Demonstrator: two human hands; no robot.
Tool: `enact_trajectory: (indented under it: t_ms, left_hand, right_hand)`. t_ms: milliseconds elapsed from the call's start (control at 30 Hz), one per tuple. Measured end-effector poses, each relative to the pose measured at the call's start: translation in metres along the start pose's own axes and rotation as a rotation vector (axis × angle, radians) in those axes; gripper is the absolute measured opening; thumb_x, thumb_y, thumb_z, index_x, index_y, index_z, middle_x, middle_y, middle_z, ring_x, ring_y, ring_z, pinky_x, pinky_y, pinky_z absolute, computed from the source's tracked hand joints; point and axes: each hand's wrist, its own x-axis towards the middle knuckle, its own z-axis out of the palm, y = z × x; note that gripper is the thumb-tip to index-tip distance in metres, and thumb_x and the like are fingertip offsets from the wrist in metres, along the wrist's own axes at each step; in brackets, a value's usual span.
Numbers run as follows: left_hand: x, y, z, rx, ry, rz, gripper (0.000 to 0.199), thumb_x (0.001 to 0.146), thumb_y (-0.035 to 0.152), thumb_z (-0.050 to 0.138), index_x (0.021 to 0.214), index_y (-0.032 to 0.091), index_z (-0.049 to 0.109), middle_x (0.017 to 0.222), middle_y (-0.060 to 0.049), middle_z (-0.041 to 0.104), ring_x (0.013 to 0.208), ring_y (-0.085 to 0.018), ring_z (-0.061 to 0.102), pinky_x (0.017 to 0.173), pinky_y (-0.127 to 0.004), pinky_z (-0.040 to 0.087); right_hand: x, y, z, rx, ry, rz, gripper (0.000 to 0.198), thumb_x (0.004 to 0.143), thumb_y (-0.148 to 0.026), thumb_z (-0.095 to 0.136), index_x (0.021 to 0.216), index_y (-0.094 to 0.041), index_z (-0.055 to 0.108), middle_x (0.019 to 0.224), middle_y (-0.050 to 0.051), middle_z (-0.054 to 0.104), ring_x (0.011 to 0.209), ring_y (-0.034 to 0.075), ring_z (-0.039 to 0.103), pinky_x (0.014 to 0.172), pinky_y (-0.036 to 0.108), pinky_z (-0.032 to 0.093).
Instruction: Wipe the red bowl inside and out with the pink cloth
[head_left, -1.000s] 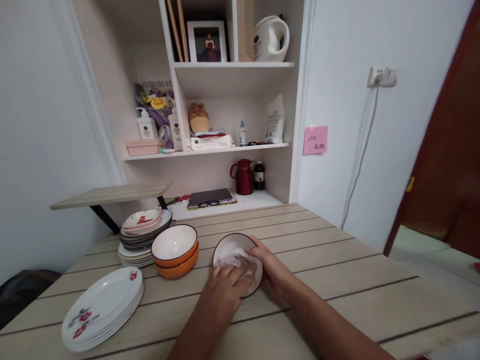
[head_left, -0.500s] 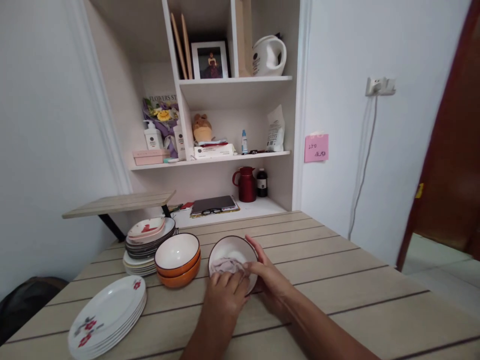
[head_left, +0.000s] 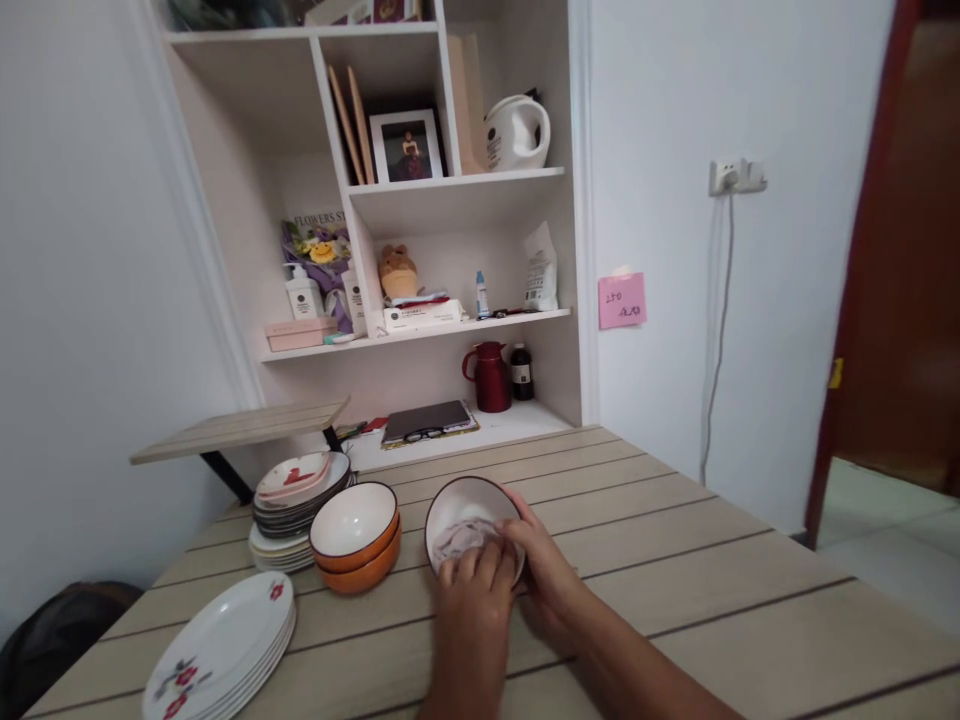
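A white-lined bowl (head_left: 465,498) with a dark rim is tilted over the table in front of me. My right hand (head_left: 546,560) grips its right side, thumb over the rim and fingers behind the wall. Inside the bowl, my left hand (head_left: 474,590) presses a crumpled pale cloth (head_left: 463,537) against the inner surface, fingers bent over it. Just left of them stand stacked orange bowls (head_left: 358,575) with white insides. The underside of the held bowl is mostly hidden.
Oval white plates (head_left: 225,640) with red flowers are stacked at the front left. Behind them rises a taller pile of plates and small dishes (head_left: 296,478). A raised wooden shelf (head_left: 240,428) stands at the back left. A red jug (head_left: 493,378) and a laptop (head_left: 426,422) sit beyond the table.
The bowl is tipped more toward my left hand and sits slightly farther right. My left hand has shifted right with the cloth inside the bowl. The camera view has tilted up a little.
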Motion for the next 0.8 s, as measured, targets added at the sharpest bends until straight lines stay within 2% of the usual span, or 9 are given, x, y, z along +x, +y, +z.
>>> enact_trajectory:
  t_ms: [100, 200, 300, 400, 500, 633, 733, 800]
  left_hand:
    - [-0.003, -0.022, -0.013, -0.044, -0.065, 0.169, 0.029, 0.102, 0.023, 0.062, 0.131, 0.027, 0.068, 0.127, -0.004, 0.073, 0.099, -0.025, 0.069, 0.084, -0.041, 0.056]
    - [-0.007, -0.046, -0.031, -0.063, -0.131, 0.338, 0.029, 0.104, 0.022, 0.062, 0.132, 0.027, 0.065, 0.129, -0.004, 0.073, 0.106, -0.021, 0.068, 0.094, -0.039, 0.053]
    - [-0.011, -0.064, -0.046, -0.044, -0.164, 0.465, 0.025, 0.105, 0.022, 0.06, 0.13, 0.026, 0.065, 0.134, -0.006, 0.07, 0.117, -0.021, 0.065, 0.104, -0.038, 0.047]
    - [-0.016, -0.069, -0.047, -0.008, -0.121, 0.522, 0.024, 0.105, 0.02, 0.059, 0.126, 0.023, 0.067, 0.135, -0.009, 0.07, 0.116, -0.022, 0.066, 0.104, -0.039, 0.046]
    - [-0.021, -0.061, -0.038, 0.048, -0.026, 0.444, 0.028, 0.105, 0.016, 0.054, 0.128, 0.022, 0.068, 0.133, -0.01, 0.071, 0.111, -0.024, 0.068, 0.1, -0.041, 0.048]
    - [-0.023, -0.039, -0.027, 0.082, 0.131, 0.222, 0.032, 0.107, 0.013, 0.047, 0.127, 0.023, 0.071, 0.128, -0.007, 0.074, 0.104, -0.024, 0.069, 0.092, -0.04, 0.05]
    - [-0.02, -0.024, -0.026, 0.074, 0.12, 0.112, 0.032, 0.106, 0.014, 0.05, 0.13, 0.023, 0.07, 0.128, -0.007, 0.075, 0.107, -0.025, 0.068, 0.093, -0.041, 0.05]
    - [-0.017, -0.015, -0.026, 0.05, 0.126, 0.042, 0.032, 0.106, 0.014, 0.051, 0.13, 0.023, 0.07, 0.125, -0.006, 0.075, 0.108, -0.025, 0.067, 0.094, -0.042, 0.051]
  right_hand:
    - [0.001, -0.004, 0.0, -0.049, 0.041, 0.066, 0.063, 0.067, -0.03, 0.071, 0.129, -0.03, 0.065, 0.072, -0.001, 0.072, 0.056, 0.019, 0.058, 0.051, 0.027, 0.037]
    - [0.003, -0.008, -0.003, -0.078, 0.011, 0.104, 0.059, 0.065, -0.026, 0.068, 0.124, -0.027, 0.07, 0.073, 0.0, 0.074, 0.054, 0.017, 0.056, 0.05, 0.026, 0.034]
    - [0.003, -0.012, -0.006, -0.099, -0.07, 0.125, 0.055, 0.063, -0.021, 0.068, 0.117, -0.025, 0.074, 0.079, 0.003, 0.077, 0.064, 0.019, 0.062, 0.057, 0.028, 0.04]
    - [-0.001, -0.016, -0.008, -0.097, -0.139, 0.126, 0.057, 0.062, -0.018, 0.071, 0.118, -0.025, 0.074, 0.09, 0.003, 0.08, 0.076, 0.022, 0.067, 0.066, 0.03, 0.046]
    - [-0.006, -0.018, -0.006, -0.085, -0.145, 0.103, 0.074, 0.063, -0.019, 0.076, 0.135, -0.03, 0.064, 0.102, 0.002, 0.079, 0.08, 0.021, 0.067, 0.068, 0.03, 0.046]
    - [-0.014, -0.02, 0.005, -0.038, -0.114, 0.031, 0.096, 0.062, -0.019, 0.084, 0.15, -0.033, 0.049, 0.1, 0.002, 0.079, 0.085, 0.023, 0.07, 0.079, 0.035, 0.048]
    - [-0.02, -0.016, 0.013, 0.001, -0.08, -0.051, 0.098, 0.063, -0.02, 0.088, 0.152, -0.031, 0.047, 0.102, 0.003, 0.08, 0.094, 0.025, 0.072, 0.094, 0.039, 0.046]
    - [-0.026, -0.009, 0.016, 0.05, -0.058, -0.06, 0.103, 0.063, -0.023, 0.09, 0.154, -0.03, 0.044, 0.106, 0.005, 0.08, 0.097, 0.027, 0.072, 0.097, 0.042, 0.047]
